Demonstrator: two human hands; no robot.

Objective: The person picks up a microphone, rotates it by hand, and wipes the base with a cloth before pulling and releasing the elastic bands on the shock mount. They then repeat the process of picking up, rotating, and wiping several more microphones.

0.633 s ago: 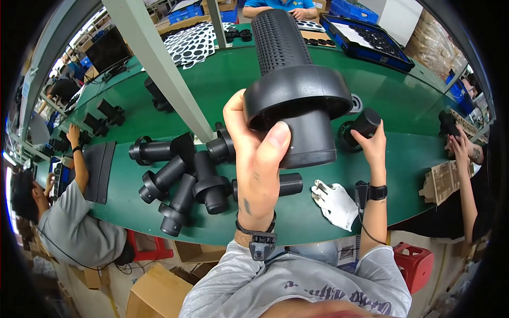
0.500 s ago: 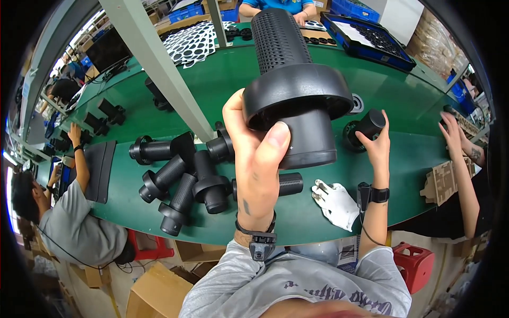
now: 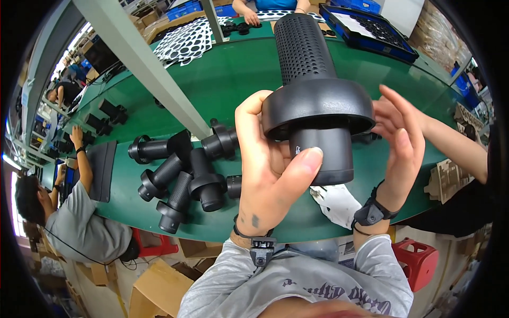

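In the head view, a wide-collared, perforated black plastic cylinder (image 3: 318, 108) with an unreadably small white marking (image 3: 298, 150) tilts slightly above the green worktop (image 3: 286, 229), its smooth lower end clasped in the left hand's (image 3: 270, 183) wrapped grip, the right hand (image 3: 404, 146) loosely spread, apparently empty, beside its collar.

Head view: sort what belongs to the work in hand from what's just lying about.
Apparently in the work:
collared black part, held in the left hand
similar black parts on the green table, probably

Seemingly just lying about:
white glove
open cardboard box
red stool at right
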